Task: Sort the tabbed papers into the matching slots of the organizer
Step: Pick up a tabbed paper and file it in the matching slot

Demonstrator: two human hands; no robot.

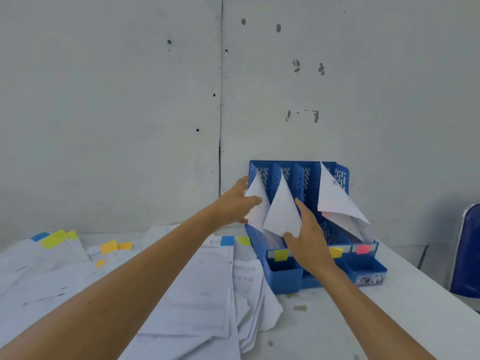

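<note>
**Both hands at the organizer, easing sheets into the left slots**

The left hand (235, 203) has its grip closed lightly on a white sheet (255, 203) standing in the far-left slot, thumb in front and fingers behind. The right hand (309, 240) is spread flat, fingers pressed to the lower corner of a second sheet (281, 211) leaning in the next slot; it steadies rather than pinches. Both sheets curl forward, so they look light, limp and easy to crease; holding near an edge and guiding the bottom down seems safest.

The blue organizer (285, 281) sits on the tabletop (389, 320) against the wall, colour labels along its front rail: a yellow-green label (281, 255) at left, a pink label (362, 248) at right. More papers (337, 198) lean in the right slot. Unsorted tabbed papers (202, 289) lie spread to the left, near the person.
</note>
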